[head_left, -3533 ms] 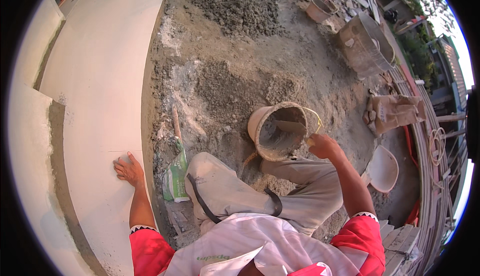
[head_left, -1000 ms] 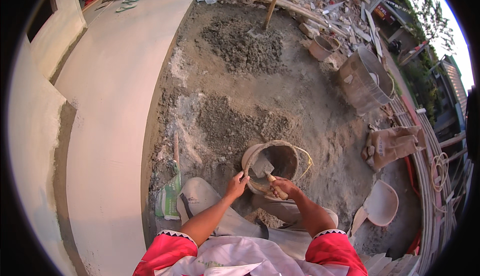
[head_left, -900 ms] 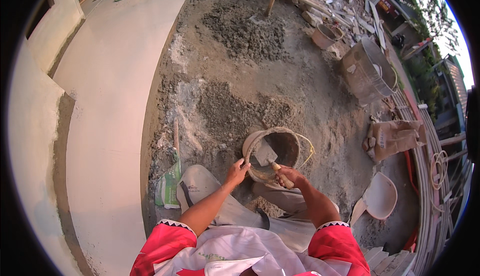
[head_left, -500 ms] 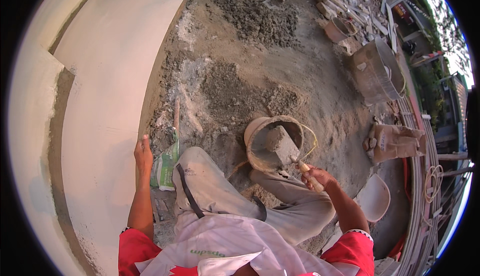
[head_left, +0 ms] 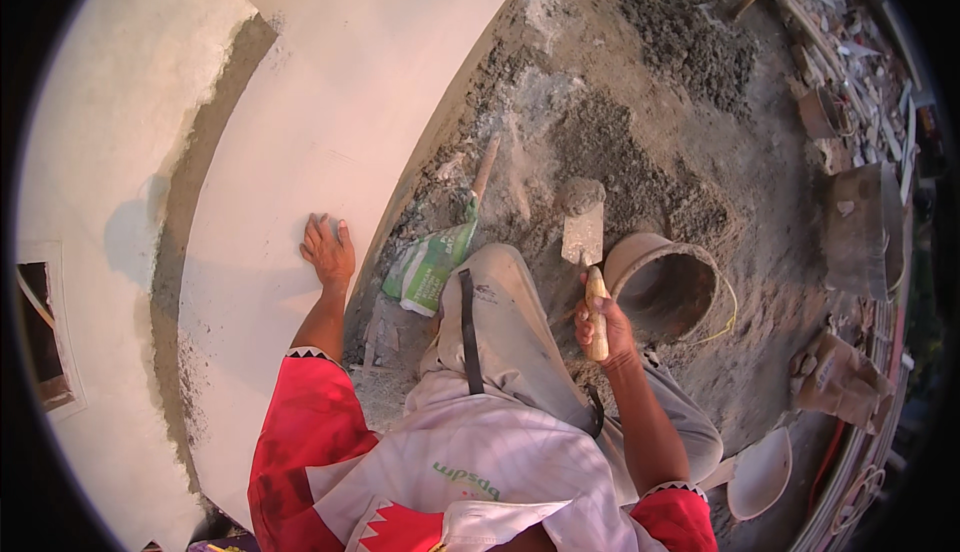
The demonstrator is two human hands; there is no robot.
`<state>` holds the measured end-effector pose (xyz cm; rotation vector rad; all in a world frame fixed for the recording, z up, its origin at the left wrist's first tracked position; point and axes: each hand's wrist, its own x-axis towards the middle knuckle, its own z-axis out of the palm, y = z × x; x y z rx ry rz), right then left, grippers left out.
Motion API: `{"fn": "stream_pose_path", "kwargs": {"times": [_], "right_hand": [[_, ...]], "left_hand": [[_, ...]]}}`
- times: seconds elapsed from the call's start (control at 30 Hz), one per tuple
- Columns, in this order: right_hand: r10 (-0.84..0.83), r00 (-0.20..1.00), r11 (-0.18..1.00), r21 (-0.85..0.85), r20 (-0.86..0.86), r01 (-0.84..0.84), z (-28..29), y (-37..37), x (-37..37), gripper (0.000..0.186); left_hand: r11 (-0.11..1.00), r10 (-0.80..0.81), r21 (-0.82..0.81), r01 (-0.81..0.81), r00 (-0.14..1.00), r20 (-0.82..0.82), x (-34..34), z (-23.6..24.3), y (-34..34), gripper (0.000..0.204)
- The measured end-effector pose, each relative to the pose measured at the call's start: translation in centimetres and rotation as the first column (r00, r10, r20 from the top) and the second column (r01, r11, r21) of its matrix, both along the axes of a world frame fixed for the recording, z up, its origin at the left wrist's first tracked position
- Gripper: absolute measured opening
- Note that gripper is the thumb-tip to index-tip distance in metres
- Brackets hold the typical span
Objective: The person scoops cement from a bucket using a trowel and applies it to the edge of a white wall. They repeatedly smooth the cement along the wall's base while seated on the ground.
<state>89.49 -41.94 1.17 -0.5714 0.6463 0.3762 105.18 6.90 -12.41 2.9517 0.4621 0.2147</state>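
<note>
My right hand (head_left: 606, 327) grips the wooden handle of a trowel (head_left: 582, 233). A lump of wet grey mortar (head_left: 580, 192) sits toward the far end of its blade. Just right of the trowel, a mortar-stained bucket (head_left: 640, 252) leans with its mouth tilted toward me and a thin yellow handle hanging over its right side. My left hand (head_left: 328, 251) lies against the smooth pale wall (head_left: 300, 132), fingers spread and holding nothing. Between my hands, beside my knee, a green and white bag (head_left: 432, 268) lies at the wall's foot.
A wooden stick (head_left: 487, 166) stands beyond the bag. Heaps of grey mortar (head_left: 690, 42) cover the far ground. On the right are a large grey tub (head_left: 860, 232), a smaller bucket (head_left: 820, 112), a brown paper sack (head_left: 842, 382), a pale basin (head_left: 760, 474) and rubble (head_left: 870, 72).
The trowel has come out of the bucket and moved left, carrying mortar. My left hand has shifted onto the wall's face with its fingers spread. The view has turned left.
</note>
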Motion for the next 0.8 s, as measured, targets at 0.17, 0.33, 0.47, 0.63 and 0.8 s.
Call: {"fn": "stream_pose_path", "kwargs": {"times": [0.17,0.33,0.47,0.63,0.8], "right_hand": [[-0.085,0.996,0.995,0.052,0.036,0.083,-0.7,0.8,2.4,0.056],[-0.250,0.960,0.941,-0.200,0.128,0.272,1.4,-0.7,3.8,0.054],[-0.327,0.912,0.777,-0.479,0.246,0.408,1.9,-0.3,4.8,0.041],[-0.383,0.894,0.569,-0.702,0.235,0.428,-2.5,5.7,5.7,0.037],[-0.162,0.986,0.668,-0.741,-0.048,0.074,-9.2,19.7,8.4,0.050]], "left_hand": [[1.000,0.015,-0.008,-0.015,1.000,-0.013,0.1,0.8,-0.6,0.053],[1.000,0.014,0.025,-0.013,1.000,-0.014,0.5,1.0,-0.7,0.051],[0.998,-0.009,0.066,0.009,1.000,0.007,0.6,0.8,-0.6,0.051],[0.999,-0.009,0.049,0.008,0.999,0.032,0.5,0.2,-0.4,0.052],[0.999,-0.011,0.043,0.009,0.999,0.045,0.4,0.3,-0.3,0.049]]}}
